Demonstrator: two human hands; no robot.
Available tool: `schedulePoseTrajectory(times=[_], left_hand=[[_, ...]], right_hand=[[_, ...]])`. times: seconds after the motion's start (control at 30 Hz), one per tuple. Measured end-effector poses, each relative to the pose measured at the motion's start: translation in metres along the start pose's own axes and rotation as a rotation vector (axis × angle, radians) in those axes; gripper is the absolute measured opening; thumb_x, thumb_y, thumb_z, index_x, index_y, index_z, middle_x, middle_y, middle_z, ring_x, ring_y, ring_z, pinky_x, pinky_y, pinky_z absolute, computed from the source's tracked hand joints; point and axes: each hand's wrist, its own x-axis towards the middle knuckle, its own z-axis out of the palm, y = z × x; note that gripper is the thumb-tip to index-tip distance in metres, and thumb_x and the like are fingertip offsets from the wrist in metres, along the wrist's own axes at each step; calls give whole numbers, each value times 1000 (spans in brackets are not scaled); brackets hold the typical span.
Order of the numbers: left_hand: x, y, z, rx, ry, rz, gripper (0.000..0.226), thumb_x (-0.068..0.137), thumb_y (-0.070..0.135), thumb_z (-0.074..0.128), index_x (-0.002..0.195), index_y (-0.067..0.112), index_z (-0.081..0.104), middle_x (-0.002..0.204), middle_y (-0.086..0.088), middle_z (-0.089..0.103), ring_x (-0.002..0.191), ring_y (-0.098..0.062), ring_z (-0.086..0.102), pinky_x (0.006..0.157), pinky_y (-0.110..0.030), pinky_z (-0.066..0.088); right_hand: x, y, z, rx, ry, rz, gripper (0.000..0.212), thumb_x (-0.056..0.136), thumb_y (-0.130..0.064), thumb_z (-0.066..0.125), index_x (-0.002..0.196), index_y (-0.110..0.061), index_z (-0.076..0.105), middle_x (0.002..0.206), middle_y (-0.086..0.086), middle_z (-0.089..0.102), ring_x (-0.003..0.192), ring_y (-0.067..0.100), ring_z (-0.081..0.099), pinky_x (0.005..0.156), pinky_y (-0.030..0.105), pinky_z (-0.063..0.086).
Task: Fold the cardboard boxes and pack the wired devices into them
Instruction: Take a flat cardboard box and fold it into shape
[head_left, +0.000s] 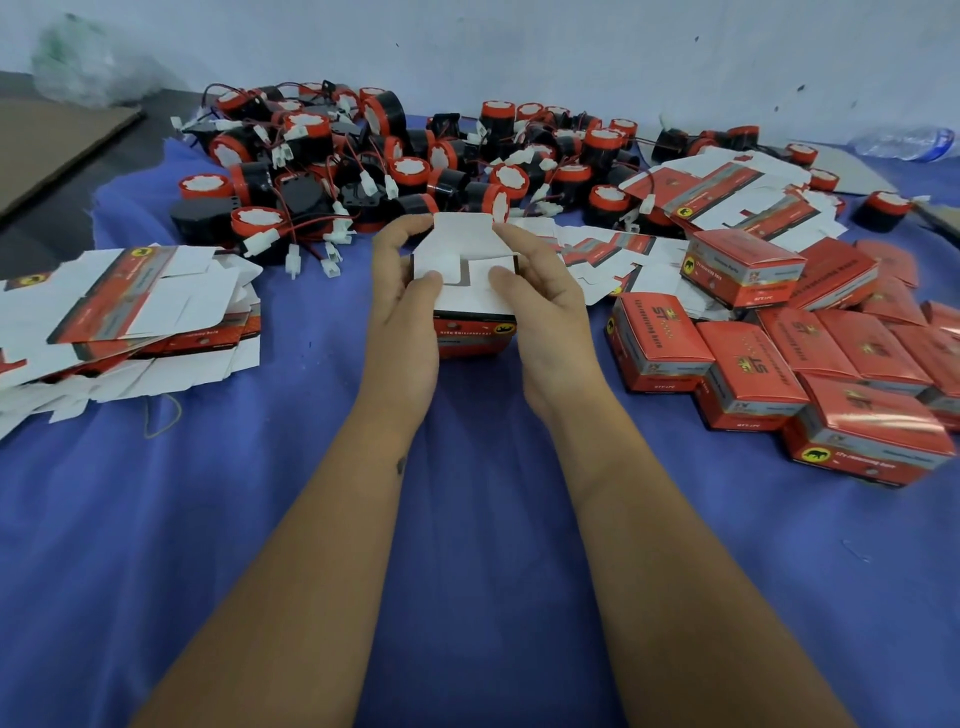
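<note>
Box (470, 291): small red printed cardboard carton, squared up, standing on the blue cloth at the centre; its white inner flaps face up, one long flap raised at the far side, two short side flaps turned inward.
Left hand (402, 312): cupped round the box's left side, thumb pressing the left flap down, fingertips curled onto the far flap's edge; it grips the box.
Right hand (540, 306): mirrors it on the right side, thumb on the right flap, forefinger pinching the far flap; also gripping the box.
Forearms: bare, reaching straight forward from the lower edge, wrists slightly bent inward.
Devices (374, 156): heap of round black drums with red rims and white scalloped faces, thin red and black wires ending in white plastic plugs, behind the box.
Flat blanks (130, 312): glossy red-and-white die-cut sheets, fanned in a loose stack at left; more at right rear.
Closed boxes (769, 364): shiny red cartons, jumbled at right.
Cloth (467, 571): blue, soft, lightly creased.
</note>
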Motion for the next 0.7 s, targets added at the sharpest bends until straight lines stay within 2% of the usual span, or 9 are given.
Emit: schedulePoseTrajectory(times=[0.13,0.23,0.33,0.43,0.5,0.6,0.7], left_hand=[[1,1,-1,-1,-48,-3,35,88,9,41,84,39,59,100,-1,61,88,-15,60,67,-29,52],[0,0,-2,-81,-61,-60,28,85,16,41,74,33,61,99,-7,59,89,-22,59,66,-35,54],[0,0,-3,-68,-41,-92,20,84,18,47,79,31,62,99,-4,61,87,-18,62,63,-32,54],[0,-2,-2,7,-9,-55,28,83,6,52,95,30,61,97,7,66,83,-7,65,63,-22,53],[0,-3,-1,50,-4,-24,36,81,1,53,102,29,59,100,8,65,88,-5,64,66,-21,52],[-1,-3,-1,48,22,-35,40,81,3,54,111,29,59,107,6,64,95,-9,64,71,-23,53],[1,-4,-2,-2,100,-120,33,87,14,53,115,30,60,109,9,64,97,-10,64,74,-25,55]], right_hand=[[-1,-1,0,-39,33,-51,34,93,3,51,88,-22,73,90,-15,71,89,2,63,78,23,52],[1,-3,-3,15,41,54,35,86,-1,51,75,-22,77,96,-6,72,95,9,65,72,27,51],[1,-4,-4,-72,19,46,28,87,-1,54,90,-19,76,101,-6,72,98,9,64,76,27,51],[-2,0,-4,-249,11,-58,40,84,6,56,109,-23,66,109,-1,68,102,15,62,85,32,55],[-2,1,-4,-318,45,-76,43,81,7,57,110,-25,64,108,-3,67,102,14,62,86,32,56],[-2,-2,-3,-333,52,-68,38,83,5,58,106,-24,66,105,-7,68,100,10,62,86,29,56],[-2,-2,2,-161,110,33,23,95,-10,53,104,-25,69,114,-5,66,107,7,60,94,30,52]])
